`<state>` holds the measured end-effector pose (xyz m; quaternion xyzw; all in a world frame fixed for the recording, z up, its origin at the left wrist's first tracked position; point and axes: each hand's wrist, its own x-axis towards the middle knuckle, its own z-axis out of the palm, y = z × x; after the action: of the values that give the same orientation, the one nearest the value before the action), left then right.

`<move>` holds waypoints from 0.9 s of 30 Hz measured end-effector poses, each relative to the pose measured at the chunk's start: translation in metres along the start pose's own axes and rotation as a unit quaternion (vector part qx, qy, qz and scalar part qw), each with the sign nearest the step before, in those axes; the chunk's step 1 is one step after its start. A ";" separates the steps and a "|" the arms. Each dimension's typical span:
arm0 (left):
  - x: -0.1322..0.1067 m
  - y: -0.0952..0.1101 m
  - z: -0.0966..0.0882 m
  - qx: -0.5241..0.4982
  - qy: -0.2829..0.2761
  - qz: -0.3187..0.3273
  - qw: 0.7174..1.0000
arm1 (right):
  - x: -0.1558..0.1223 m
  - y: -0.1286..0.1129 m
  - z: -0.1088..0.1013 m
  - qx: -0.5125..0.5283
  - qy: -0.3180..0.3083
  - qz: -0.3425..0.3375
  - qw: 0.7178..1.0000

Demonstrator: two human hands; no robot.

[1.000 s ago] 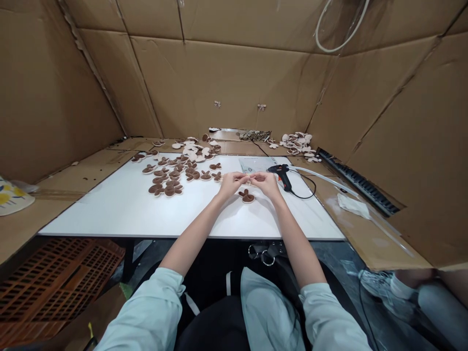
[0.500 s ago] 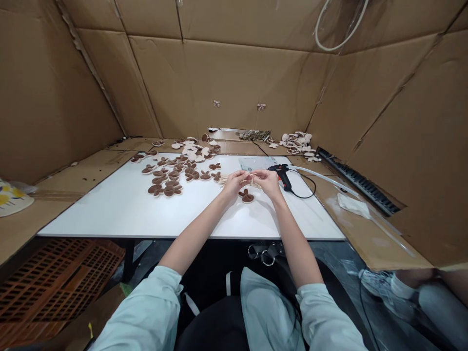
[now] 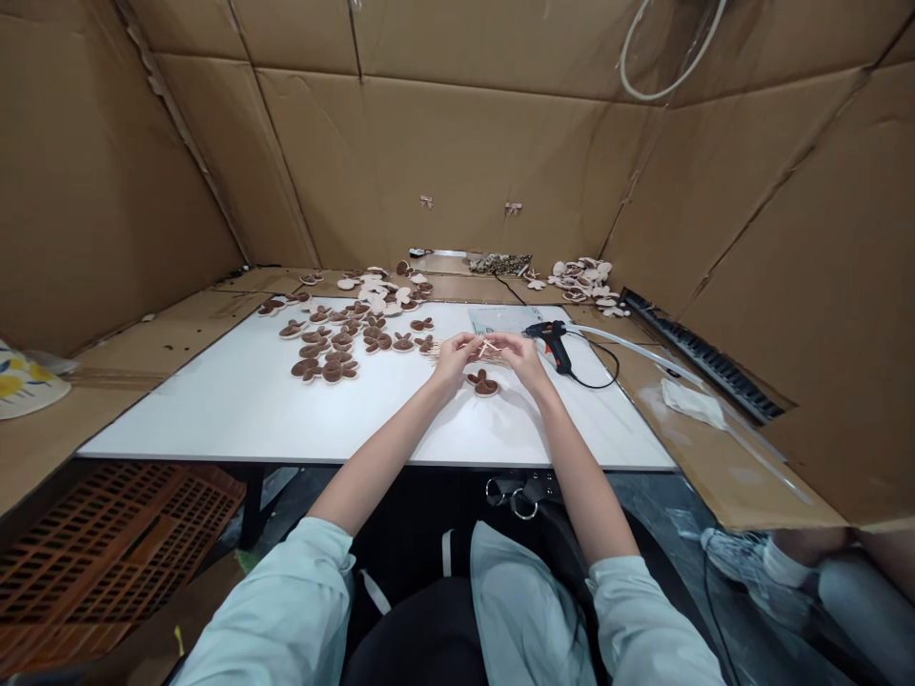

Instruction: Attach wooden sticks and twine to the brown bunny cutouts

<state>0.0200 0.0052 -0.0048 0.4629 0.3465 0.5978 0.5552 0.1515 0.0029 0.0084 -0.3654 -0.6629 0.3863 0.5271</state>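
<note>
Above the white tabletop (image 3: 235, 419), my left hand (image 3: 457, 357) and my right hand (image 3: 520, 356) are close together, fingers closed in pinches. Between their fingertips is a thin pale-pink ribbon (image 3: 487, 348), its strands crossing; the exact shape is too small to make out. Just below the hands lies a brown, pale-edged bunny-head piece (image 3: 483, 383). Thin tan sticks (image 3: 434, 351) lie partly hidden behind my hands. To the right of my right hand rests a black glue gun (image 3: 553, 345) with its cord.
Several brown bunny-head pieces (image 3: 337, 367) spread over the table's left half. Pale pieces pile up at the back left (image 3: 378, 288) and back right (image 3: 582, 276). A clear plastic bag (image 3: 500, 319) lies near the glue gun. Cardboard walls (image 3: 464, 143) enclose the table.
My hands have drawn slightly apart at the fingertips, and the ribbon's crossing strands now show between them. The bunny-head piece below stays in place.
</note>
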 end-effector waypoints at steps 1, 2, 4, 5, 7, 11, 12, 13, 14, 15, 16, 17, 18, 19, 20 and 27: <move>0.000 0.000 0.000 0.009 0.002 0.004 1.000 | 0.000 0.000 0.000 -0.007 0.005 0.001 1.000; 0.000 0.000 0.000 0.019 0.003 0.008 1.000 | 0.000 0.000 0.001 -0.016 0.012 0.002 1.000; 0.000 0.000 0.001 0.042 0.002 0.015 0.999 | 0.000 0.001 0.002 -0.039 0.023 0.005 0.999; 0.000 -0.001 0.001 0.058 -0.002 0.020 0.998 | 0.000 0.002 0.002 -0.049 0.026 0.006 0.998; 0.000 0.000 0.000 0.116 -0.012 0.043 0.992 | 0.001 0.003 0.002 -0.063 0.034 0.002 0.997; -0.002 0.005 -0.007 0.343 -0.006 0.229 0.911 | 0.001 0.006 0.001 -0.095 0.049 -0.014 0.994; -0.002 0.006 -0.010 0.400 -0.012 0.283 0.872 | 0.001 0.006 0.001 -0.102 0.051 -0.018 0.993; -0.002 0.007 -0.012 0.448 -0.025 0.325 0.833 | 0.001 0.007 0.001 -0.106 0.051 -0.022 0.993; -0.002 0.007 -0.015 0.488 -0.044 0.354 0.796 | 0.002 0.009 0.000 -0.108 0.051 -0.024 0.993; -0.001 0.007 -0.017 0.521 -0.062 0.375 0.764 | 0.002 0.010 0.000 -0.108 0.049 -0.024 0.993; -0.001 0.007 -0.019 0.548 -0.076 0.391 0.736 | 0.002 0.011 0.000 -0.105 0.047 -0.023 0.993; 0.000 0.006 -0.020 0.569 -0.087 0.402 0.712 | 0.002 0.012 -0.001 -0.103 0.044 -0.020 0.994; 0.001 0.006 -0.021 0.585 -0.093 0.411 0.693 | 0.002 0.012 -0.001 -0.100 0.042 -0.016 0.994; 0.001 0.005 -0.022 0.596 -0.096 0.419 0.678 | 0.002 0.013 -0.002 -0.098 0.041 -0.013 0.994; 0.002 0.005 -0.022 0.605 -0.098 0.423 0.667 | 0.002 0.013 -0.002 -0.098 0.039 -0.009 0.994; 0.004 0.005 -0.025 0.618 -0.128 0.409 0.659 | 0.001 0.010 -0.002 -0.119 0.014 -0.006 0.993</move>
<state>-0.0053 0.0112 -0.0079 0.8663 0.3380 0.3474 -0.1206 0.1543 0.0086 0.0005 -0.4268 -0.6987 0.2964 0.4918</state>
